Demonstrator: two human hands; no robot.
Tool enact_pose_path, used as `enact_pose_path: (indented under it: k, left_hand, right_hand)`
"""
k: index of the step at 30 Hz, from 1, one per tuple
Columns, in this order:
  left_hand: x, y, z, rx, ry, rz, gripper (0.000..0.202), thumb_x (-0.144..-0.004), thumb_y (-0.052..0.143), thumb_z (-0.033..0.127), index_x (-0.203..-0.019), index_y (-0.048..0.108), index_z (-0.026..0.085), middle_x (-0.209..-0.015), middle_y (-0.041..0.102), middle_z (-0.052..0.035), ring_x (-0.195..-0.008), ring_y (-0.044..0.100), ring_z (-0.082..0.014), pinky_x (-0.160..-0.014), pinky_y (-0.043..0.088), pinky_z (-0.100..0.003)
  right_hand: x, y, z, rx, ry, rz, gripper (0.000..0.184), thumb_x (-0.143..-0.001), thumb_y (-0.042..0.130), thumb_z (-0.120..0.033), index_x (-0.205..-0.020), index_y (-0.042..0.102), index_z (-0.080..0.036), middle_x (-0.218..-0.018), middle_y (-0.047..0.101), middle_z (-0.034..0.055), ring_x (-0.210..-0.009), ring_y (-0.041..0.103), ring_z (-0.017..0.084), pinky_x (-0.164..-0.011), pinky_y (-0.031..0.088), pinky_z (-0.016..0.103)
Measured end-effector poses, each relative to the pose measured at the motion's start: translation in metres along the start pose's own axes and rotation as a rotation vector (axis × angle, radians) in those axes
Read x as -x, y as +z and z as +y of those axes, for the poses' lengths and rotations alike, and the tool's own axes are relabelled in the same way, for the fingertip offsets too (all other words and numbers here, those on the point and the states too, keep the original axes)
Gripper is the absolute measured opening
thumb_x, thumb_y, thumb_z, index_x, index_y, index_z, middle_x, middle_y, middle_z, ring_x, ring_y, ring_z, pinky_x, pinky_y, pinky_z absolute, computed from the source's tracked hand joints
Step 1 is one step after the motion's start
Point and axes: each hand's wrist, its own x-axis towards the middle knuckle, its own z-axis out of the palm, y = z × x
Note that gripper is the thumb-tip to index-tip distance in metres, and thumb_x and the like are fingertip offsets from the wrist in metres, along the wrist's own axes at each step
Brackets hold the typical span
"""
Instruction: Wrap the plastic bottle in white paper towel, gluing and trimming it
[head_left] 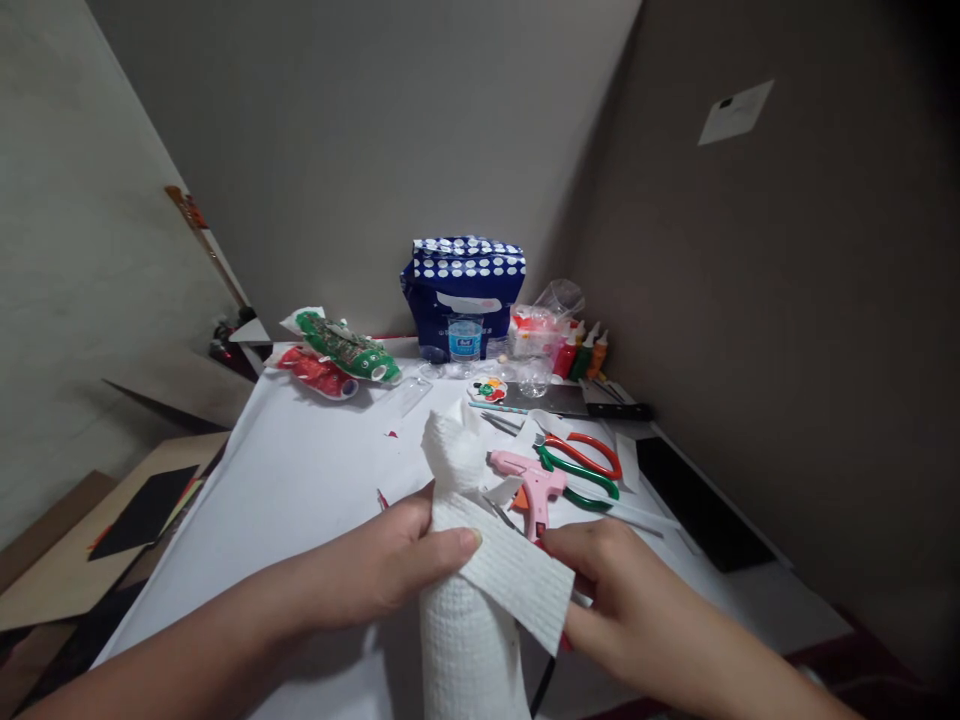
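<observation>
My left hand [405, 560] is closed around a white, textured, bottle-shaped wrapped form [465, 650], upright with a tied-looking fish-tail top. Its thumb presses a white ribbed strip [525, 585] against the front of the form. The strip slants down to the right, its free end near my right hand [630, 590]. That hand is closed on scissors; thin metal blades [504, 515] show behind the strip's upper edge, and a bit of red handle shows below. The strip and fingers hide most of the scissors. A pink glue gun [534, 482] lies just beyond.
Red- and green-handled cutting tools [600, 462] lie right of the glue gun. Behind stand a blue bag [469, 290] and paint bottles [581, 355]. Green [349, 345] and red [311, 372] fish-shaped pieces sit back left. A cleaver-like blade [551, 399] and a black panel [701, 500] lie right.
</observation>
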Motion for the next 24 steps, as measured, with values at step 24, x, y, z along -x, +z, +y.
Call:
enact_pose_path:
  k: [24]
  left_hand:
    - [0.0004, 0.0007, 0.003, -0.049, -0.065, 0.012, 0.051, -0.087, 0.064, 0.041, -0.132, 0.055, 0.02, -0.122, 0.067, -0.0064, -0.113, 0.059, -0.0278, -0.098, 0.046, -0.039]
  right_hand:
    - [-0.0032, 0.0045, 0.0056, 0.021, -0.02, 0.03, 0.018, -0.076, 0.049, -0.015, -0.061, 0.04, -0.02, -0.059, 0.049, -0.0041, -0.055, 0.036, 0.01, -0.053, 0.024, 0.024]
